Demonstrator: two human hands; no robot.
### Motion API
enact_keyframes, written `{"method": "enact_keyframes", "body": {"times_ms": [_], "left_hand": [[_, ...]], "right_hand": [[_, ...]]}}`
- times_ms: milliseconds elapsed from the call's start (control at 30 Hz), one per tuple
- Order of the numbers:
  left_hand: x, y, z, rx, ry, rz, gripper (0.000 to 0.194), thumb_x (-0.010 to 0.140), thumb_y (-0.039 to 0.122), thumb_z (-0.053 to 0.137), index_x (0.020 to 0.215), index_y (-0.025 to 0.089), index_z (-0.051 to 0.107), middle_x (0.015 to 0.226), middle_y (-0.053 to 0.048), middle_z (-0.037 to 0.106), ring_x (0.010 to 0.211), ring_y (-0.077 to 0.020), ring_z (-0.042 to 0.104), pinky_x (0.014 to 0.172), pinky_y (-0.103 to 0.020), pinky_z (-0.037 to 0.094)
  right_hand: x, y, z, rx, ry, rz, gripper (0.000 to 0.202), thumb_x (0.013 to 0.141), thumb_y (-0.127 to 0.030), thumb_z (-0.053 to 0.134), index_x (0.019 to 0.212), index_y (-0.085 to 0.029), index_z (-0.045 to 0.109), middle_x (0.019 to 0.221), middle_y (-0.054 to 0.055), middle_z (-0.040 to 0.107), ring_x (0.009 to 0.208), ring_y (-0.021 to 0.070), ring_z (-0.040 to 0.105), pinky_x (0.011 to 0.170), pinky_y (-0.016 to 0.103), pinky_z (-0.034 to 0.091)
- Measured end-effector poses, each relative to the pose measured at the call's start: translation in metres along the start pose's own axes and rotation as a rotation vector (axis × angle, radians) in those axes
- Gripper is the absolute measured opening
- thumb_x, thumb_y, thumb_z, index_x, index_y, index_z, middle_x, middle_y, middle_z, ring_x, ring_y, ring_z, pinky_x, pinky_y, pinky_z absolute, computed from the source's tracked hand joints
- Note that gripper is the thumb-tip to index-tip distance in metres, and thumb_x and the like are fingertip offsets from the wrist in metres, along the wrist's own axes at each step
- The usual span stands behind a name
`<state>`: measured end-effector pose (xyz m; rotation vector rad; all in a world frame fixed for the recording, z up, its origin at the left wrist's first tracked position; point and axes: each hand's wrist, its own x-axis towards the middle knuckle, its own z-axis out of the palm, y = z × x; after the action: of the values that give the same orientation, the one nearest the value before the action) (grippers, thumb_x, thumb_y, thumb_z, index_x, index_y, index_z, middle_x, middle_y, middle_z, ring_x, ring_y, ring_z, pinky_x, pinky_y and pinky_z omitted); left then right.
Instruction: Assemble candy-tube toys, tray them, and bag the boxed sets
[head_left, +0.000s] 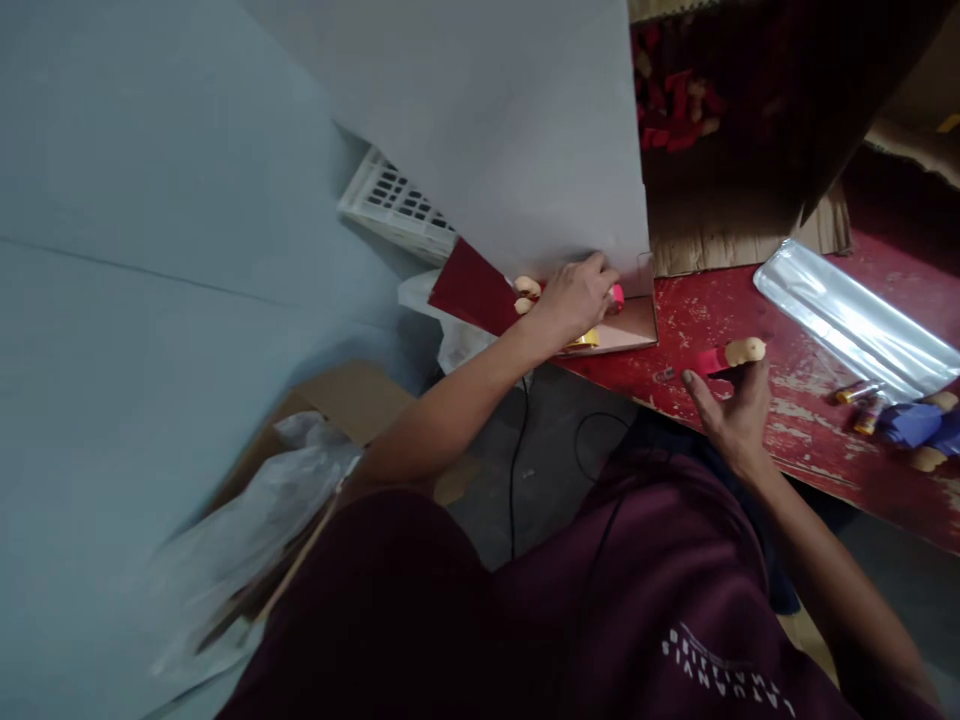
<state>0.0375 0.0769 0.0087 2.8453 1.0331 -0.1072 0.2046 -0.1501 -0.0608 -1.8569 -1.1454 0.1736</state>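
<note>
Resting its heel on the near edge of the worn red table (795, 420), the right hand (731, 405) pinches a small red-and-tan figure (731, 353) between thumb and fingertips, the palm half open, which keeps the piece upright and free of the tabletop; further along that edge, toward its left corner, the left hand (577, 297) lies curled and palm-down over a red card tray (517, 305), its fingers closed about a pink piece (616, 294), though how tightly I cannot tell; two tan heads (526, 293) sit just beside the wrist; a clear plastic sleeve (855, 315) lies toward the right end, with purple figures (919, 425) near it; beyond, an open cardboard box (720, 200) holds a heap of red pieces (675, 105), probably the stock within reach.
</note>
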Motion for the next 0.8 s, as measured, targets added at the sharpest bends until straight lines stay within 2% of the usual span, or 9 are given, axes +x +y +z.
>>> {"method": "enact_keyframes", "body": {"times_ms": [100,167,300,367,500,600,667,733,800], "left_hand": [[0.002,0.003,0.000,0.013,0.013,-0.075,0.024,0.098,0.019,0.051,0.112,0.011,0.070,0.117,-0.015,0.064,0.096,-0.0253,0.065,0.087,-0.038,0.050],[0.002,0.002,0.001,-0.010,0.045,-0.082,0.026,0.100,0.018,0.049,0.118,0.012,0.067,0.122,-0.015,0.064,0.099,-0.0246,0.066,0.087,-0.036,0.051],[-0.006,-0.006,0.001,-0.123,0.187,-0.036,0.030,0.103,0.020,0.049,0.129,0.016,0.062,0.130,-0.012,0.062,0.111,-0.0233,0.063,0.093,-0.035,0.050],[-0.011,-0.011,-0.001,-0.170,0.183,-0.020,0.028,0.104,0.022,0.048,0.125,0.016,0.065,0.129,-0.011,0.064,0.115,-0.0225,0.062,0.097,-0.035,0.048],[-0.013,-0.014,-0.009,-0.229,0.102,0.008,0.030,0.107,0.021,0.043,0.122,0.015,0.068,0.129,-0.009,0.066,0.118,-0.0207,0.062,0.102,-0.036,0.046],[-0.009,-0.015,-0.014,-0.254,0.062,0.028,0.031,0.106,0.017,0.043,0.123,0.015,0.068,0.131,-0.010,0.066,0.121,-0.0226,0.062,0.103,-0.037,0.046],[-0.007,-0.018,-0.015,-0.279,0.049,0.046,0.031,0.104,0.015,0.045,0.122,0.015,0.070,0.131,-0.009,0.066,0.122,-0.0235,0.063,0.104,-0.037,0.047],[-0.007,-0.023,-0.015,-0.333,0.064,0.067,0.031,0.103,0.014,0.045,0.119,0.014,0.072,0.128,-0.008,0.069,0.121,-0.0225,0.064,0.105,-0.036,0.047],[-0.011,-0.029,-0.014,-0.411,0.141,0.088,0.032,0.103,0.013,0.044,0.120,0.012,0.071,0.126,-0.007,0.071,0.122,-0.0197,0.064,0.107,-0.033,0.047]], "right_hand": [[0.013,-0.008,0.038,0.009,0.105,-0.032,0.063,0.081,-0.068,0.073,0.115,-0.020,0.048,0.096,0.005,0.054,0.083,0.0214,0.058,0.073,0.041,0.055],[0.024,-0.012,0.065,0.028,0.127,-0.046,0.065,0.080,-0.070,0.072,0.115,-0.021,0.046,0.096,0.005,0.053,0.082,0.0209,0.058,0.073,0.042,0.055],[0.044,-0.015,0.111,0.045,0.046,-0.048,0.061,0.083,-0.067,0.070,0.114,-0.021,0.044,0.096,0.004,0.052,0.084,0.0213,0.058,0.077,0.044,0.055],[0.050,-0.013,0.126,0.031,-0.004,-0.029,0.060,0.084,-0.067,0.068,0.113,-0.021,0.044,0.096,0.005,0.051,0.085,0.0223,0.057,0.079,0.047,0.054],[0.051,-0.010,0.138,-0.016,-0.060,-0.008,0.063,0.086,-0.067,0.065,0.121,-0.021,0.042,0.103,0.010,0.052,0.092,0.0270,0.058,0.085,0.053,0.053],[0.050,-0.015,0.139,-0.054,-0.120,-0.077,0.065,0.089,-0.066,0.062,0.128,-0.019,0.040,0.112,0.017,0.050,0.107,0.0340,0.055,0.094,0.059,0.049],[0.050,-0.022,0.140,-0.079,-0.173,-0.148,0.059,0.094,-0.062,0.058,0.130,-0.018,0.041,0.117,0.020,0.049,0.116,0.0369,0.052,0.100,0.061,0.046],[0.051,-0.028,0.143,-0.110,-0.213,-0.204,0.051,0.098,-0.057,0.054,0.129,-0.018,0.043,0.119,0.020,0.050,0.119,0.0365,0.051,0.102,0.061,0.046],[0.054,-0.033,0.148,-0.143,-0.252,-0.227,0.044,0.100,-0.052,0.053,0.127,-0.018,0.046,0.118,0.019,0.052,0.117,0.0350,0.052,0.102,0.059,0.048]]}}
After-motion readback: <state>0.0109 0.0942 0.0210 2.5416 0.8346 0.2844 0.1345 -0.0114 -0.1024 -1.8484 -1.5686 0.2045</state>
